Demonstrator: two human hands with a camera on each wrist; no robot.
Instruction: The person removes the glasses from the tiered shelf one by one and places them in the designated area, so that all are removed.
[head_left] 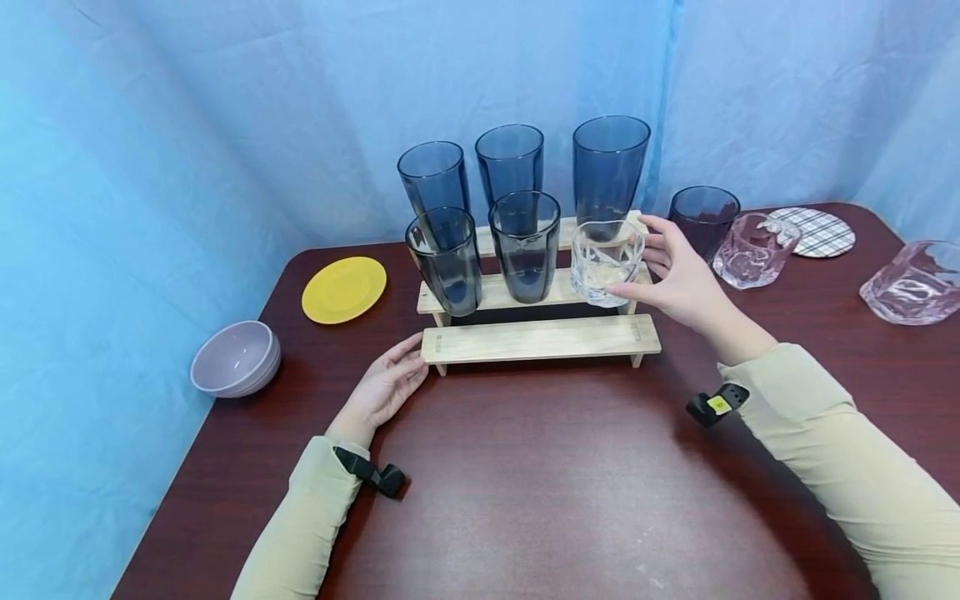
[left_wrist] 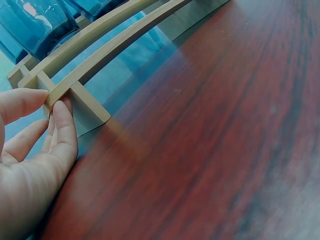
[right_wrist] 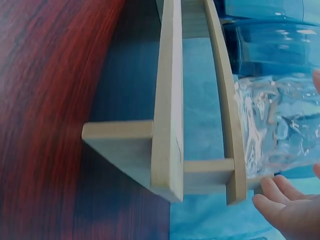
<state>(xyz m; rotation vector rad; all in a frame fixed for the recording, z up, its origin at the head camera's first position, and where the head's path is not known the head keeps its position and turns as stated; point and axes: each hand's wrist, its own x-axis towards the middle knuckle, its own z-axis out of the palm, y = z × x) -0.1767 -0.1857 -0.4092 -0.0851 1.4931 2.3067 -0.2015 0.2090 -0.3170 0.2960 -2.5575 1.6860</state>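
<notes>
A three-tier wooden rack (head_left: 540,339) stands on the table. My left hand (head_left: 386,383) pinches the left end of its lowest shelf, thumb above and fingers beneath in the left wrist view. On the middle shelf, at the right end, is a clear, wavy-sided glass (head_left: 606,265); my right hand (head_left: 678,275) holds it from the right, thumb in front and fingers behind. Left of it are two smoky-blue tumblers, one in the middle (head_left: 527,258) and one at the left end (head_left: 447,262). Three taller blue tumblers (head_left: 510,158) line the top shelf. The lowest shelf is bare.
Left of the rack lie a yellow plate (head_left: 345,290) and a lilac bowl (head_left: 236,360). On the right are a dark blue glass (head_left: 705,221), a pinkish glass (head_left: 753,250), a checked round mat (head_left: 817,232) and another pinkish glass (head_left: 915,283). A blue curtain (head_left: 337,108) hangs behind.
</notes>
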